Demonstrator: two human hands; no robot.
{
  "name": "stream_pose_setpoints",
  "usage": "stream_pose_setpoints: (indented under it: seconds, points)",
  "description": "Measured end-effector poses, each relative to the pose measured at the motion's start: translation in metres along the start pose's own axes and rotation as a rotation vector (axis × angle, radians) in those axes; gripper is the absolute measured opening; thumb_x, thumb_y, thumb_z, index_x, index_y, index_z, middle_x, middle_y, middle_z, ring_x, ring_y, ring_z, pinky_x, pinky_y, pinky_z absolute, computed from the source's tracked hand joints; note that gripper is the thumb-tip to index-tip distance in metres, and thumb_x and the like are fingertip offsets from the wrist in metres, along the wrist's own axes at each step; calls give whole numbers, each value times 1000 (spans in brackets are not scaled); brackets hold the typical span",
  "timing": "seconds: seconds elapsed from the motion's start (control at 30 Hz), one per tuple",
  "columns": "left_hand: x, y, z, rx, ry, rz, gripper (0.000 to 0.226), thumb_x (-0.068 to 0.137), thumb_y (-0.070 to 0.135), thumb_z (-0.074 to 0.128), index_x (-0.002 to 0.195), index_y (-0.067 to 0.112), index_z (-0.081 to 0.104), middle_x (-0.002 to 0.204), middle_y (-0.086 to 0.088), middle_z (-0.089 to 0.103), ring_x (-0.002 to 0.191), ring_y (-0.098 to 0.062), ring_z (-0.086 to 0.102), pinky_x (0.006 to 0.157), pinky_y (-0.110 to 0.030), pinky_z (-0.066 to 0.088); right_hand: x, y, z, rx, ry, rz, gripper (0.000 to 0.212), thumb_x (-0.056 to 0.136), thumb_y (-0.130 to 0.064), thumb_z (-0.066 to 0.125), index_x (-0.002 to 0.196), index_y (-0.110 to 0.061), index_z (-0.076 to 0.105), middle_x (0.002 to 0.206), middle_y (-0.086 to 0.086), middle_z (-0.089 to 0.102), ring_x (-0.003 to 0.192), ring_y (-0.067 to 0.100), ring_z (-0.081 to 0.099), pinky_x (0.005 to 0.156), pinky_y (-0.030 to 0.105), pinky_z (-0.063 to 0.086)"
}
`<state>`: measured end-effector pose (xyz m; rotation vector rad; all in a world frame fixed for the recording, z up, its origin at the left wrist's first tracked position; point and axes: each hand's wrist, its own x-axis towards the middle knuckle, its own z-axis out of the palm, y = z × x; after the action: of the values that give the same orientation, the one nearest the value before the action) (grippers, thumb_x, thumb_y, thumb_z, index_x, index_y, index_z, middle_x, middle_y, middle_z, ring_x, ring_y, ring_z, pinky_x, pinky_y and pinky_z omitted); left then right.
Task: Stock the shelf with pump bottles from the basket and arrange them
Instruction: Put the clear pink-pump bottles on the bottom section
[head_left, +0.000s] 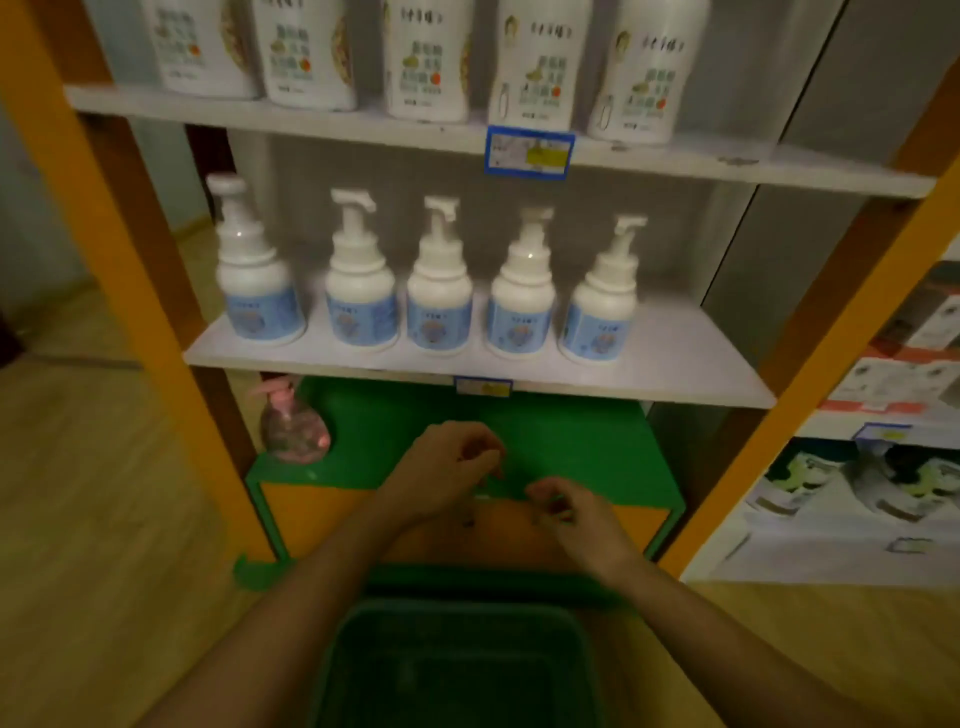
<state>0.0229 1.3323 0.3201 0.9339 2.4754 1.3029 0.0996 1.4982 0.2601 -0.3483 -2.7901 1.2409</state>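
On the middle shelf (701, 364), seen from the head camera, five white pump bottles (439, 312) with blue labels stand upright in a row, near one another. Below it, the left hand (447, 467) and right hand (566, 512) hover close together above the green basket (343, 675). Their fingers are curled, but blur hides whether they grasp anything. A pink bottle (291, 431) stands at lower left.

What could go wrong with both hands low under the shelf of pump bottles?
The pump bottles stand near the front edge of the white shelf; the left hand or right hand, rising from below, could knock one off. The pink bottle sits at the left end of the green shelf and might tip if bumped.
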Motion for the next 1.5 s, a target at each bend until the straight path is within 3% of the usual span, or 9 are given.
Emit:
stream_pose_setpoints:
  seconds: [0.13,0.33,0.63,0.77,1.0,1.23,1.37,1.43,1.5]
  points:
    - [-27,-53,18,213,-177,-122,26,86,26,57,106,11,66,108,-11,69,97,-25,64,87,-36,51,-17,24,57,-83,-186,92,33,81,-2,59,113,-9,61,117,10,64,108,24,59,99,31,44]
    - [-89,-133,64,497,-453,-304,27,89,31,51,109,16,59,116,-12,62,107,-28,58,89,-40,47,-51,65,132,-215,-440,221,31,87,-15,54,117,-13,57,122,9,61,110,22,57,97,34,45]
    - [-171,-201,103,372,-930,-505,56,79,37,65,129,21,46,130,-4,51,120,-23,49,100,-36,41,-112,86,207,-372,-723,281,36,82,-50,54,104,-22,57,102,-1,59,91,14,55,81,29,49]
    - [-192,-230,110,465,-1150,-433,55,78,33,68,128,21,49,132,-11,51,121,-28,49,102,-40,42,-126,92,230,-548,-806,267,49,82,-45,57,123,-20,44,129,6,47,114,27,51,92,43,46]
    - [-212,-242,127,686,-1022,-140,36,97,34,36,119,8,49,121,-16,53,108,-32,55,89,-47,45,-131,98,249,-640,-723,334,41,92,-30,44,132,-22,36,138,6,41,119,31,49,93,53,45]
    - [-207,-222,123,704,-1053,-194,37,100,21,30,131,2,36,131,-24,48,114,-40,52,93,-50,43,-126,89,251,-722,-822,338,48,94,-23,43,139,-18,28,143,10,39,127,27,43,103,48,36]
    - [-184,-206,87,499,-878,-370,35,98,27,35,124,7,48,125,-16,56,115,-30,54,101,-43,42,-111,79,243,-520,-731,514,43,88,-39,50,127,-23,41,136,7,45,117,25,48,100,47,40]
    - [-175,-200,66,358,-647,-431,31,95,33,43,106,8,59,99,-7,65,92,-17,63,85,-29,51,-104,69,224,-464,-672,470,33,86,-40,53,114,-22,50,123,3,53,99,17,52,90,35,42]
    - [-162,-193,46,343,-550,-410,26,93,34,45,97,14,61,85,2,64,81,-11,61,69,-16,44,-98,62,198,-415,-567,335,20,87,-32,54,105,-23,54,114,-1,56,95,13,53,86,28,44]
